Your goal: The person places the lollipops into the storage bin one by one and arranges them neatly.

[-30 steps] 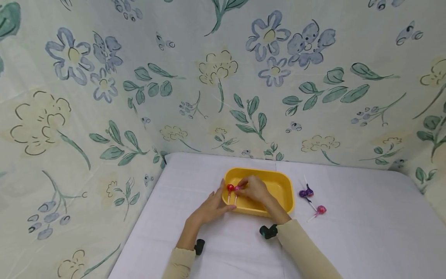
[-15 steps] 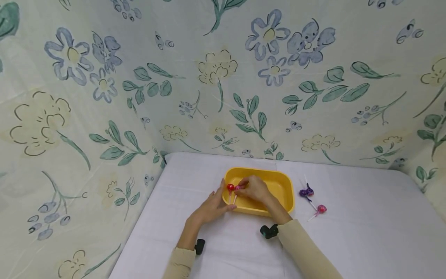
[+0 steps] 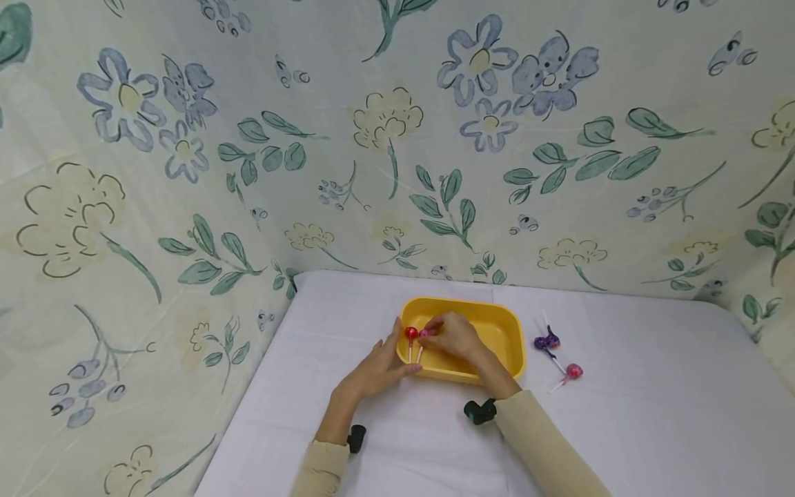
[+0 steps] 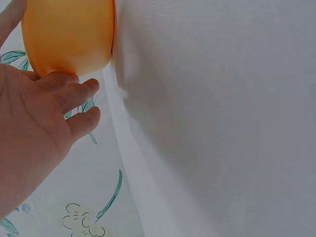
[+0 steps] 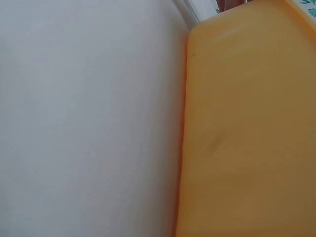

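A yellow plastic tray (image 3: 504, 338) lies on the white-covered table. Around its near left corner my left hand (image 3: 375, 369) holds it, thumb along the front wall and fingers at the left end; the left wrist view shows fingertips (image 4: 91, 85) by the tray's end wall. Inside, at the left, a red lollipop (image 3: 411, 333) lies with its stick toward me. Just right of it, my right hand (image 3: 456, 337) reaches in and pinches a pink lollipop (image 3: 424, 334) by its head, its stick also toward me. The right wrist view shows mostly the tray's outer wall (image 5: 247, 123).
To the right of the tray, purple-wrapped lollipops (image 3: 546, 342) lie close together on the tablecloth (image 3: 652, 386). A pink-red lollipop (image 3: 574, 372) lies just nearer. A floral curtain (image 3: 397, 172) hangs behind and along the left.
The pink lollipop's stick has swung slightly left toward the red one. Both hands stay almost where they were, and the tray has not moved.
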`<state>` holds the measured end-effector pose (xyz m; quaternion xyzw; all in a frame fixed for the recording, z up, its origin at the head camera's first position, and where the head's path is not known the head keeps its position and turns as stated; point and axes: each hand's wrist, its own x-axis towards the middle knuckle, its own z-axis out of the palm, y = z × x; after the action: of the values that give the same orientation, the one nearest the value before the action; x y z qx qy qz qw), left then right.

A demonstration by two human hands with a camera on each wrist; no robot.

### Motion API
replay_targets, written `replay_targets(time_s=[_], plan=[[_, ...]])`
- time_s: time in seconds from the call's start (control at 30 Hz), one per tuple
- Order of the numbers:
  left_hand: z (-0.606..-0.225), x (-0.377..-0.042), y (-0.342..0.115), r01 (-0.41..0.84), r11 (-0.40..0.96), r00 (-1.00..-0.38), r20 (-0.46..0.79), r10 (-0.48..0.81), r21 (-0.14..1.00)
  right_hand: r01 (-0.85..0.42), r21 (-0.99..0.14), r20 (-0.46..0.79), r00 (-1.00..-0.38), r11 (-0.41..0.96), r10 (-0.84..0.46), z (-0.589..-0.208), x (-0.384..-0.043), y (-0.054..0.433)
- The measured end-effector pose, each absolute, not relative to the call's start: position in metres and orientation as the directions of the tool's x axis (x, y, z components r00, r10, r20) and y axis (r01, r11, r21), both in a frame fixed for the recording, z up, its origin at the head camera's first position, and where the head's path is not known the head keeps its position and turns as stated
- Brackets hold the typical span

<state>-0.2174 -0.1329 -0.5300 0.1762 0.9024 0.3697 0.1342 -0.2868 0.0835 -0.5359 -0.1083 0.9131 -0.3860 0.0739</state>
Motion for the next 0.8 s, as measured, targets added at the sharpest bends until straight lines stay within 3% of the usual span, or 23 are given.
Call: replay_targets(time_s=[0.47, 0.63, 0.8], plan=[[-0.53, -0.217, -0.13, 0.212, 0.659, -0.903, -0.113, 0.415, 0.721, -0.071, -0.724, -0.084, -0.978, 0.687, -0.19, -0.52, -0.278, 0.103], [-0.529, -0.217, -0.13, 0.207, 0.662, -0.906, -0.113, 0.407, 0.72, -0.119, -0.742, -0.009, -0.982, 0.659, -0.187, -0.509, -0.27, 0.132], [-0.529, -0.217, -0.131, 0.211, 0.654, -0.907, -0.104, 0.408, 0.726, -0.154, -0.751, 0.125, -0.988, 0.642, -0.091, -0.501, -0.253, 0.175]])
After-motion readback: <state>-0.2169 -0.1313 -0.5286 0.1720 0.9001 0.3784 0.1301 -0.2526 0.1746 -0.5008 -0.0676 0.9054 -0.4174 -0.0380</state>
